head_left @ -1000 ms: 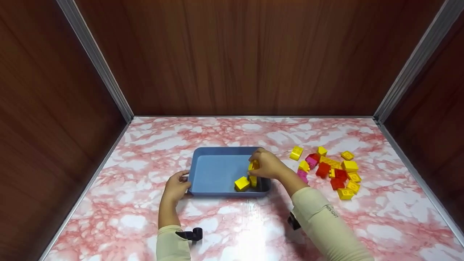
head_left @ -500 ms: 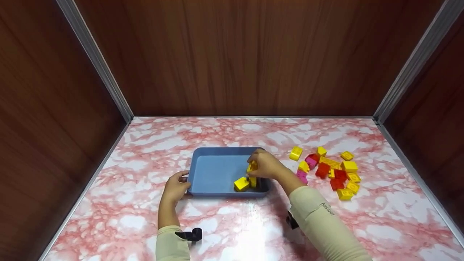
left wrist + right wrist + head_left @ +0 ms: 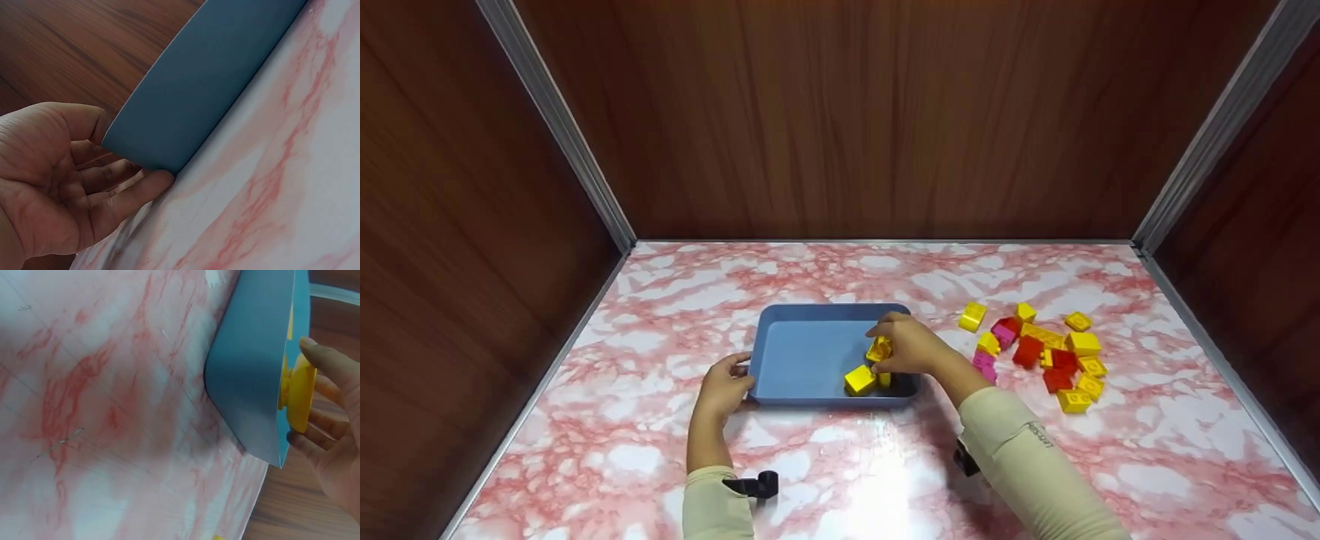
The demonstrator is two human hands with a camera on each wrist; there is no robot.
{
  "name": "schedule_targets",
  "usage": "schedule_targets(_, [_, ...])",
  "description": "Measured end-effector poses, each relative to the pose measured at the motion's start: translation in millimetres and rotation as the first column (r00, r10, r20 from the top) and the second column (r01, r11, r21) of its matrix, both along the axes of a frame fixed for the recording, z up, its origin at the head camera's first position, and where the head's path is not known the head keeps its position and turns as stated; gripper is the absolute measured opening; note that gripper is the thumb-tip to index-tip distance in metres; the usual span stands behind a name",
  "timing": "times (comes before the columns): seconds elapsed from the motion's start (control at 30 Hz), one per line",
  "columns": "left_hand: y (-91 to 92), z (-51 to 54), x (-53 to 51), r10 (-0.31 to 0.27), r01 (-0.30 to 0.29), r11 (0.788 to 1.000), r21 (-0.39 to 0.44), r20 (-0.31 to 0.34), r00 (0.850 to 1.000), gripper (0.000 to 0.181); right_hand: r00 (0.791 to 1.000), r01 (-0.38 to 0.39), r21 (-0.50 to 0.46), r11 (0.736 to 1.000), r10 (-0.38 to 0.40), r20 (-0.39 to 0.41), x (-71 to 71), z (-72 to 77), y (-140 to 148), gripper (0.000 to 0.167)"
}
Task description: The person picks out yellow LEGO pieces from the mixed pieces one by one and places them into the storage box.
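The blue tray (image 3: 802, 360) lies on the marbled table. My left hand (image 3: 724, 386) is at its left end; in the left wrist view the fingers of that hand (image 3: 84, 185) curl about the corner of the tray (image 3: 185, 95). At the tray's right end my right hand (image 3: 911, 345) pinches a yellow brick (image 3: 879, 349) over the inside. The right wrist view shows that brick (image 3: 302, 394) between thumb and fingers of the right hand (image 3: 337, 410), beside the tray's wall (image 3: 253, 365). A yellow block (image 3: 860, 380) sits in the tray near the front, with another yellow piece partly hidden beside it.
Right of the tray, yellow, red and pink bricks lie scattered on the table, among them a red one (image 3: 1027, 351), a pink one (image 3: 984, 365) and a yellow one (image 3: 973, 316). Brown wood-look panels (image 3: 840, 120) stand behind and at both sides.
The brick in my right hand has turned and tilted, and that hand has shifted slightly left. My left hand and the tray stay nearly where they were.
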State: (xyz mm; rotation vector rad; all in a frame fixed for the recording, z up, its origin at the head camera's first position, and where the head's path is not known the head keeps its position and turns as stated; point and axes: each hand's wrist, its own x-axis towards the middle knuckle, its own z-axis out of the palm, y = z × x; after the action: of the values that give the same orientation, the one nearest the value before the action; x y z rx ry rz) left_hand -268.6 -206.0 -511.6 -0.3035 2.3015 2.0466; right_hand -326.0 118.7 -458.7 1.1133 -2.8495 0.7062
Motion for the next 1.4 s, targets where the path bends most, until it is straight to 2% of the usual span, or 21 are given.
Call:
schedule_targets(0.27, [1.0, 0.6, -1.2, -0.009, 0.009, 1.0, -0.005, 0.003, 1.0, 0.056, 0.999, 0.03, -0.004, 1.0, -0.03, 0.024, 2.2, 6.1, 5, 0.056])
schedule_targets(0.5, [0.6, 0.4, -2.2, -0.013, 0.013, 1.0, 0.009, 0.012, 1.0, 0.055, 1.0, 0.022, -0.033, 0.999, -0.022, -0.018, 6.8, 14.5, 15, 0.047])
schedule_targets(0.7, [1.7, 0.3, -2.8, -0.009, 0.009, 1.0, 0.007, 0.014, 1.0, 0.054, 0.997, 0.083, -0.075, 0.994, -0.083, 0.001, 13.9, 21.4, 31, 0.044])
schedule_targets(0.83, [1.4, 0.9, -1.8, -0.009, 0.009, 1.0, 0.002, 0.017, 1.0, 0.055, 0.991, 0.127, -0.143, 0.982, -0.13, -0.014, 21.0, 23.6, 44, 0.042])
schedule_targets(1.07, [0.7, 2.2, 0.5, -0.028, 0.027, 1.0, 0.01, 0.02, 0.999, 0.055, 0.978, 0.157, -0.255, 0.954, -0.187, -0.097, 36.7, 15.3, 71, 0.037])
schedule_targets(1.4, [0.5, 3.8, 2.5, -0.021, 0.021, 1.0, 0.0, 0.018, 1.0, 0.055, 0.96, 0.259, -0.329, 0.908, -0.28, -0.019, 62.3, 3.6, 111, 0.036])
